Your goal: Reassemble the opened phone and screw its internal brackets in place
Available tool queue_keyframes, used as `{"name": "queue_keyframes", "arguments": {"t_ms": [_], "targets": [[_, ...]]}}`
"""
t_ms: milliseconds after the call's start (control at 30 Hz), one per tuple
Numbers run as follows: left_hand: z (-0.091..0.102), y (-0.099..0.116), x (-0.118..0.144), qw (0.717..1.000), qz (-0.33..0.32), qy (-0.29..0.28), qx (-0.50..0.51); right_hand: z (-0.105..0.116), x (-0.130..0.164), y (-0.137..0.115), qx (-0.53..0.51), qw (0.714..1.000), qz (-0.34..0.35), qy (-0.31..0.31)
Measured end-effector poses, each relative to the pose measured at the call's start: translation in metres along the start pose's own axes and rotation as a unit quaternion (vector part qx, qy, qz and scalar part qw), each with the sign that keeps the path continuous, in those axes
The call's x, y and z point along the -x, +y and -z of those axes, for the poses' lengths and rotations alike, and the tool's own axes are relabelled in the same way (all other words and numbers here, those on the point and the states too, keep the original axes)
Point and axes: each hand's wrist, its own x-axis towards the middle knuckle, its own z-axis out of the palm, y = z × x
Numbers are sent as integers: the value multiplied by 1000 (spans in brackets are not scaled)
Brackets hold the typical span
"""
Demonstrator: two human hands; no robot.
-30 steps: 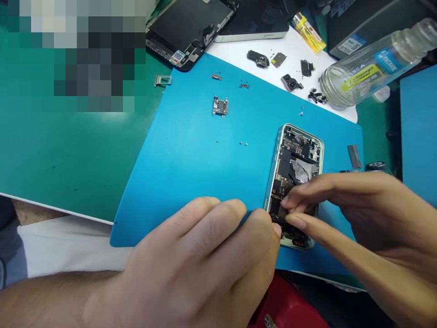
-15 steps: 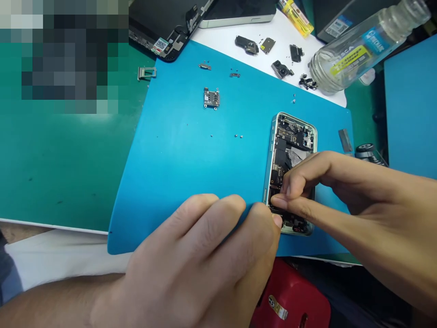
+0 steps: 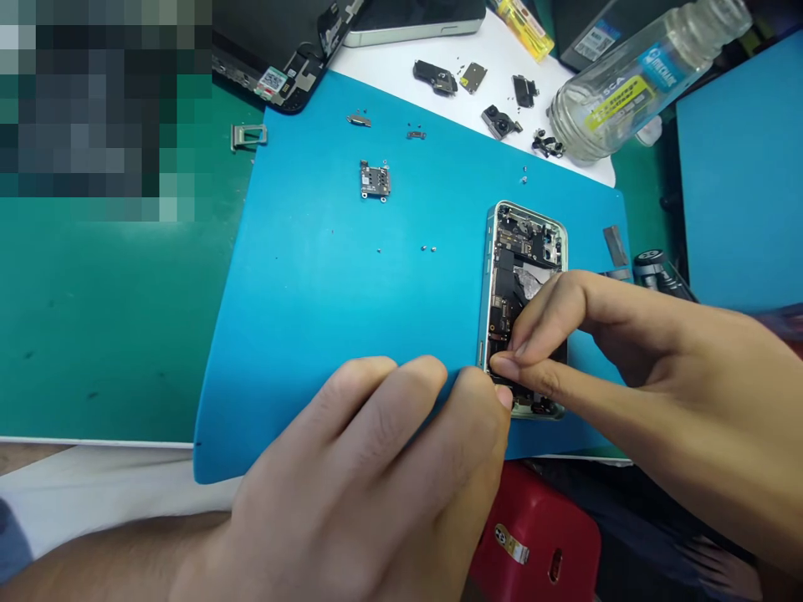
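Observation:
An opened phone body with a pale green frame lies on the blue mat, its circuit boards and dark parts exposed. My left hand has curled fingers at the phone's lower left corner, holding it by the edge; the thumb tip shows there. Inside the lower half of the phone, my right hand pinches with thumb and index finger. Whatever lies between those fingertips is hidden. To the left on the mat rests a SIM card reader, with several tiny screws below it.
Camera modules and other small parts lie on white paper beyond the blue mat. A glass bottle leans at back right. A detached screen and SIM tray are at upper left. A red case sits below the table edge.
The view has shifted slightly, so the mat and its parts appear a little further left. Both hands keep almost the same pose at the phone.

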Motion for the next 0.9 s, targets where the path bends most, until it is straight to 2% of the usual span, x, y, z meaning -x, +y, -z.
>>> {"name": "queue_keyframes", "arguments": {"t_ms": [267, 467, 667, 900], "targets": [[1, -4, 0, 999, -35, 21, -5, 7, -1, -9, 7, 999, -11, -43], [2, -6, -2, 999, -42, 14, -19, 6, -2, -12, 8, 999, -1, -43], [0, -4, -4, 999, -42, 18, -23, 3, 1, -5, 8, 1000, 25, -14], [2, -3, -5, 999, -32, 26, -27, 7, 3, 3, -13, 1000, 0, -26]]}}
